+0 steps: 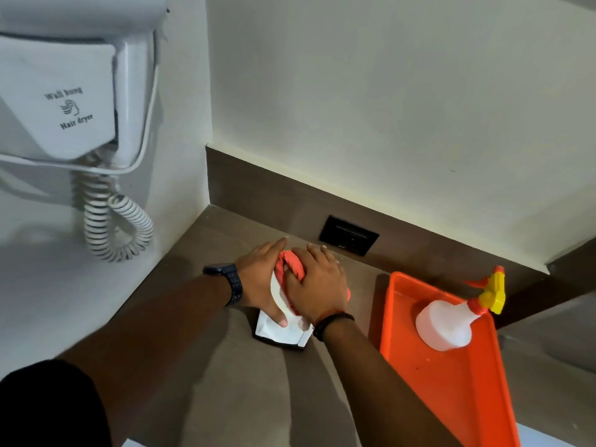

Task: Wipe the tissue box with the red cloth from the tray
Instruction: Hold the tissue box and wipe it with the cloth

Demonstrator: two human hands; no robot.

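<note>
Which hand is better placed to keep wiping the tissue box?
Right hand: it presses the red cloth onto the tissue box, while the left hand steadies the box.

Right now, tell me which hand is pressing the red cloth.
The right hand, the one with the thin black band, presses the red cloth onto the tissue box; the left hand, wearing the watch, steadies the box.

A white translucent plastic spray bottle (443, 324) with a red-and-yellow trigger head lies on its side, nozzle pointing away from the viewer. Left of the bottle and farther back, a black rectangular wall socket (349, 235) sits in the dark brown backsplash (258, 185). Far left of the bottle and higher, a white wall-hung hair dryer (61, 101) is mounted, its coiled white cord (119, 227) dangling below.
</note>
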